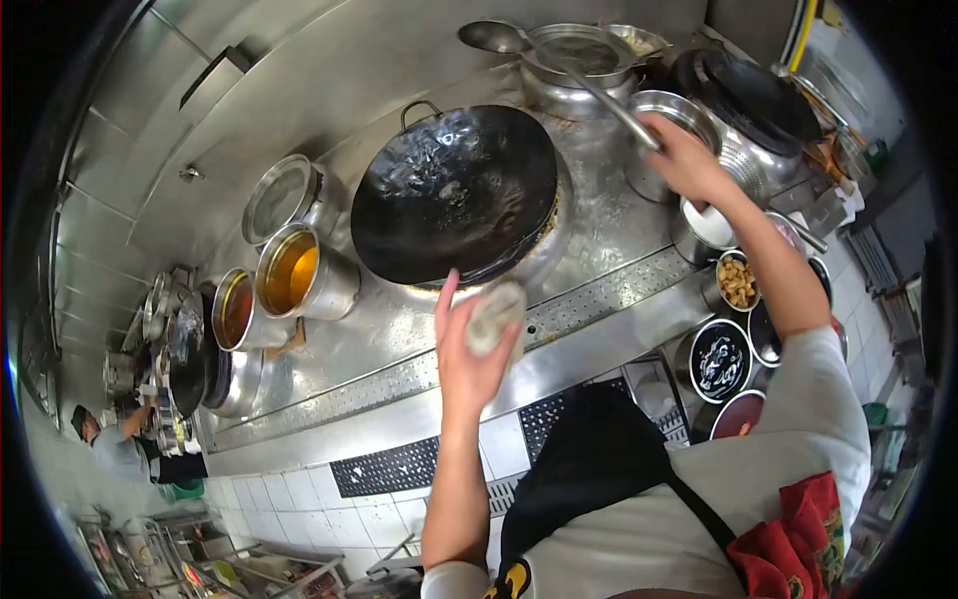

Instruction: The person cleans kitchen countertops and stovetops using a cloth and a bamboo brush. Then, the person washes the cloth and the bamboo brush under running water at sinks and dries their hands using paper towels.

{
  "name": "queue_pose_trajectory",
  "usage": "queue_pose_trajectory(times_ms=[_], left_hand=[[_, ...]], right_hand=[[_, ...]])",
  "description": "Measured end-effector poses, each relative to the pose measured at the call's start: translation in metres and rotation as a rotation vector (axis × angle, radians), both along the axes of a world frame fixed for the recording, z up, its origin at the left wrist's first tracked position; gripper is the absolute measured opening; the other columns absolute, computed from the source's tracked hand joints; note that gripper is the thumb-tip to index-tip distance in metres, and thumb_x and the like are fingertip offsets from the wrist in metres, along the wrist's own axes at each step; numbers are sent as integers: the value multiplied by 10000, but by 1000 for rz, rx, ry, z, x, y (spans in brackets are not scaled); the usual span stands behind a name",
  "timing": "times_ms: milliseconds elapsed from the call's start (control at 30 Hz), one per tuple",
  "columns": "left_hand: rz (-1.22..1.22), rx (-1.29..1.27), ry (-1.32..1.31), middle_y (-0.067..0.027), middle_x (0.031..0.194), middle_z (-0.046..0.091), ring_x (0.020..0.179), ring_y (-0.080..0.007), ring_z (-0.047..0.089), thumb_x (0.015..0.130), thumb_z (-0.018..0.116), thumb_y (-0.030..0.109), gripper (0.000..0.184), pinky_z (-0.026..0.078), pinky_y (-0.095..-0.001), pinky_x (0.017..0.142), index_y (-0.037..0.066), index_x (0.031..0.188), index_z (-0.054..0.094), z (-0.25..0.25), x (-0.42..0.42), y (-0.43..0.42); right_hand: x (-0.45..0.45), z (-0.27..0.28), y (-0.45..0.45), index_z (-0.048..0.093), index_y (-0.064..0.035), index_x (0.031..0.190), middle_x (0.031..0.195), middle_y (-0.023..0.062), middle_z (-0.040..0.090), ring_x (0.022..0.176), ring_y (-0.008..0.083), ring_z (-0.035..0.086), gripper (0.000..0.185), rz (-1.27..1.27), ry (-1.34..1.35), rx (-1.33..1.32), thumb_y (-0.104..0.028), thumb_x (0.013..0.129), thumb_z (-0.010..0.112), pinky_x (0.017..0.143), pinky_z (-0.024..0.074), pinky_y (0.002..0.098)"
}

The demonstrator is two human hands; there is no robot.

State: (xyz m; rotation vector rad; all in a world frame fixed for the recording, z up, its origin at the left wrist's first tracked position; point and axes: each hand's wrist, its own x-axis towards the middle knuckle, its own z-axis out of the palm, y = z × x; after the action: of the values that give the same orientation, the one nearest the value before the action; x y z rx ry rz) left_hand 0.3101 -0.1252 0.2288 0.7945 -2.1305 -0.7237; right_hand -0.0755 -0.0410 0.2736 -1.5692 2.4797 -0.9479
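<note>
A large black wok (454, 195) with a small loop handle at its far side rests on the round burner. Just below its near rim is my left hand (469, 344), with a crumpled whitish cloth (496, 317) held between thumb and fingers and the index finger stretched toward the rim. My right hand (684, 155) is wrapped round the handle of a long metal ladle (589, 88) at the upper right. The ladle's bowl hangs at the upper left of that hand, over the back of the stove. Some fingertips of my right hand are hidden.
Left of the wok stand a pot of amber liquid (289, 270) and a pot of reddish liquid (236, 309). To the right are a lidded pot (579, 55), a perforated strainer (740, 170) and several containers, one with brown chunks (736, 282). A co-worker (112, 444) stands far left.
</note>
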Motion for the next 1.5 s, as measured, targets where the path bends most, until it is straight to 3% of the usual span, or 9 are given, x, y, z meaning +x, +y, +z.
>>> queue_pose_trajectory(times_ms=[267, 367, 433, 533, 833, 933, 1067, 1333, 1500], left_hand=[[95, -85, -355, -209, 1232, 522, 1043, -388, 534, 697, 769, 99, 514, 462, -452, 900, 38, 1160, 554, -23, -58, -12], [156, -121, -376, -207, 1176, 544, 1040, -387, 535, 705, 751, 93, 467, 459, -447, 893, 40, 1132, 568, -29, -55, -17], [162, -159, -370, -198, 1154, 552, 1036, -387, 536, 692, 738, 59, 450, 454, -447, 894, 42, 1111, 575, -35, -51, -21], [110, -152, -350, -201, 1164, 554, 1036, -389, 535, 695, 739, 64, 444, 453, -448, 897, 41, 1107, 577, -44, -44, -29], [166, -81, -628, -198, 1169, 531, 1042, -376, 539, 665, 780, 100, 495, 475, -446, 891, 43, 1115, 580, -14, -56, -13], [147, -49, -609, -193, 1187, 513, 1046, -374, 539, 660, 787, 121, 506, 479, -445, 886, 38, 1112, 577, -23, -62, 3], [144, -53, -635, -160, 1122, 520, 1017, -329, 551, 724, 709, 121, 376, 491, -424, 838, 40, 1066, 574, -39, -69, 9], [209, -134, -537, -143, 1054, 520, 991, -320, 550, 813, 583, 75, 193, 496, -420, 814, 31, 1000, 597, -31, -68, -9], [302, -361, -334, -132, 1003, 580, 1001, -292, 557, 812, 559, 117, 196, 458, -403, 848, 64, 992, 619, -69, -79, -14]], right_hand=[[-88, -18, -150, 493, 27, 1269, 1132, 271, 633, 1097, 395, 607, 451, -462, 42, 252, -86, 833, 518, 907, 478, 471], [-155, -46, -197, 574, 34, 1187, 1085, 218, 670, 981, 382, 649, 389, -191, 86, 637, -101, 824, 535, 839, 521, 467], [-152, -45, -194, 621, 60, 905, 815, 129, 663, 679, 299, 652, 173, -354, -379, 368, -34, 777, 550, 659, 559, 407], [-174, -44, -193, 522, -8, 726, 643, 56, 531, 539, 197, 568, 49, -282, -1717, -230, 27, 755, 542, 542, 525, 302], [-97, 44, -117, 441, -39, 773, 727, 15, 509, 598, 110, 558, 133, 126, -2204, -434, 16, 861, 524, 499, 449, 237], [-68, 46, -89, 445, -3, 876, 724, 11, 484, 582, 100, 539, 50, 145, -2277, -470, -8, 902, 488, 467, 406, 221], [-11, 63, -50, 287, 102, 1312, 788, 24, 467, 532, 85, 496, 454, 120, -2295, -408, -50, 935, 488, 407, 347, 219], [41, 47, -21, 447, 61, 1194, 792, -4, 490, 561, 38, 471, 306, 283, -2122, -54, -100, 944, 519, 419, 356, 214], [79, 25, -13, 503, -47, 1221, 623, -38, 469, 391, 39, 337, 337, 40, -1380, 0, -194, 930, 590, 315, 251, 215]])
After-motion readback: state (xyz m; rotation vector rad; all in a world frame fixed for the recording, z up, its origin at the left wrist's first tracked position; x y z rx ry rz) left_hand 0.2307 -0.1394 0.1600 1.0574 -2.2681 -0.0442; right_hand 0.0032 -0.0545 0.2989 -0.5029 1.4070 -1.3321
